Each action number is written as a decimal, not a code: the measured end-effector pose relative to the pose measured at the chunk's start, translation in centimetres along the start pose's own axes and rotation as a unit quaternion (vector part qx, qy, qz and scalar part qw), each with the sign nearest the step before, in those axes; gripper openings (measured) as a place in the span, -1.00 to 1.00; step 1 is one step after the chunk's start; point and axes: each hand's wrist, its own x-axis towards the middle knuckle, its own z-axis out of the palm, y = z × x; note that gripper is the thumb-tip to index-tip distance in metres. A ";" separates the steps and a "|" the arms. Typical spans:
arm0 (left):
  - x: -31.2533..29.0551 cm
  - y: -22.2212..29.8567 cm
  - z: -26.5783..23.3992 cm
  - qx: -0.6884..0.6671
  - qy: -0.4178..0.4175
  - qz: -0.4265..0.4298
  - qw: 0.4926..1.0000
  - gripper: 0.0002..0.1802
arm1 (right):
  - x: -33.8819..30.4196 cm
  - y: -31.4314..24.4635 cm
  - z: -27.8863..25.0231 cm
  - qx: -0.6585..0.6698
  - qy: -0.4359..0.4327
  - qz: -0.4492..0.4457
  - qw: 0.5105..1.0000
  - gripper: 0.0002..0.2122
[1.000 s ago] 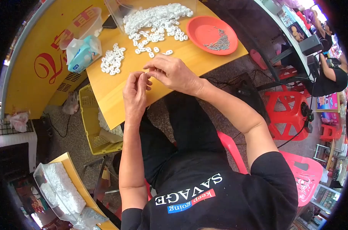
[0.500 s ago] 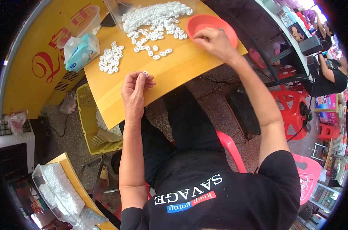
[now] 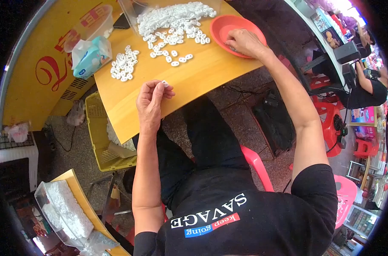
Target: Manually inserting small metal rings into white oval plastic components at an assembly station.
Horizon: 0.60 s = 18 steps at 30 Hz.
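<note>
- the left hand (image 3: 151, 103) pinches a white piece (image 3: 165, 83) between its fingertips at the near edge of the bench (image 3: 198, 74).
- the right hand (image 3: 247, 43) bends its fingers down inside the red dish (image 3: 221, 27); whether they grip anything cannot be told.
- the red dish lies far and right of the white piece.
- fingers cover most of the white piece; its long axis is unclear.
- the right hand hides part of the red dish's inside.

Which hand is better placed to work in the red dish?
Probably the right hand: it reaches into the red dish, whereas the left hand pinches a small white piece well outside it.
</note>
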 end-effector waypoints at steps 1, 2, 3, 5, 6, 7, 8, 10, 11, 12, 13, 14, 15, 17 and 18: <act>0.0 0.0 -0.1 0.004 -0.003 0.000 1.000 -0.85 | 0.2 0.3 0.2 0.024 -0.006 0.012 1.000 -0.81; 0.0 -0.1 -0.1 0.003 -0.003 0.001 1.000 -0.85 | 0.4 0.8 0.3 0.024 -0.006 0.012 1.000 -0.81; 0.0 -0.1 -0.1 0.000 -0.005 0.002 1.000 -0.85 | 0.4 1.2 0.4 0.061 0.017 0.012 0.998 -0.79; 0.0 0.0 -0.2 -0.005 -0.006 0.003 1.000 -0.85 | 0.5 1.8 0.2 0.099 0.039 0.010 0.994 -0.77; 0.0 0.0 -0.1 -0.022 -0.001 -0.005 1.000 -0.84 | 0.6 2.1 0.0 0.090 0.045 0.012 0.995 -0.75; -0.1 0.1 -0.2 -0.039 0.006 -0.013 0.999 -0.84 | 0.6 2.1 -0.3 0.082 0.051 0.013 0.995 -0.72; -0.1 0.2 -0.2 -0.039 0.007 -0.013 0.999 -0.84 | 0.5 2.0 -0.6 0.082 0.050 0.012 0.995 -0.72; -0.2 0.3 -0.3 -0.044 0.007 -0.011 0.999 -0.84 | 0.2 1.9 -0.9 0.156 0.055 0.037 0.986 -0.70; -0.2 0.2 -0.3 -0.045 0.008 -0.011 0.999 -0.84 | 0.0 1.8 -1.0 0.155 0.053 0.036 0.986 -0.70; -0.2 0.2 -0.5 -0.060 0.002 -0.014 0.998 -0.85 | -0.1 1.7 -1.0 0.244 0.021 0.066 0.967 -0.73; -0.3 0.3 -0.6 -0.074 -0.002 -0.016 0.997 -0.86 | -0.2 1.0 -1.1 0.331 -0.014 0.094 0.939 -0.77; -0.3 0.3 -0.7 -0.074 0.004 -0.016 0.997 -0.86 | -0.4 0.3 -1.1 0.332 -0.018 0.090 0.939 -0.77; -0.2 0.3 -0.7 -0.071 0.000 -0.014 0.997 -0.86 | -0.8 -0.2 -1.3 0.418 -0.025 0.074 0.905 -0.78; -0.1 0.2 -0.4 -0.079 -0.009 -0.015 0.997 -0.85 | -1.5 -1.9 -1.4 0.524 -0.044 0.050 0.849 -0.78; -0.1 0.2 -0.4 -0.077 0.001 -0.017 0.997 -0.85 | -1.8 -3.0 -1.2 0.527 -0.053 0.047 0.847 -0.78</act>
